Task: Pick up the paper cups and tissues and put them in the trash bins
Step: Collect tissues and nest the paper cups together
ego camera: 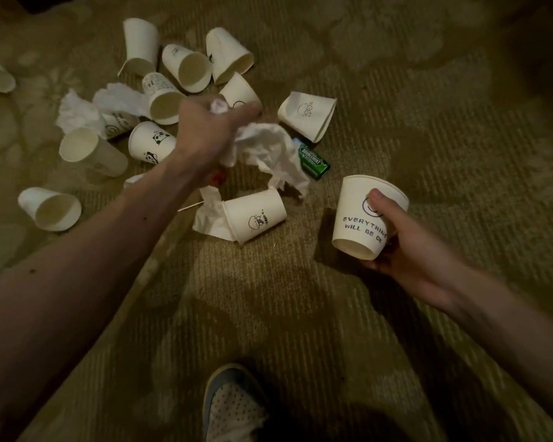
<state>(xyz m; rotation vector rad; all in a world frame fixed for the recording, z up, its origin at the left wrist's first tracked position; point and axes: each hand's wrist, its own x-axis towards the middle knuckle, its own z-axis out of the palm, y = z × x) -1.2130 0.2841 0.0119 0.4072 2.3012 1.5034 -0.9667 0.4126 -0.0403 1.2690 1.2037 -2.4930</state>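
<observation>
From the head camera, most of the job is left: about a dozen paper cups [186,71] and crumpled tissues [77,111] lie scattered on the carpet [428,122], and no trash bin is in view. The left hand [208,122] is closed on a crumpled tissue [268,151] hanging just above the floor. The right hand [399,240] grips a cup reading "everything will be ok" [361,218], apparently lifted clear, though dim light makes that uncertain.
</observation>
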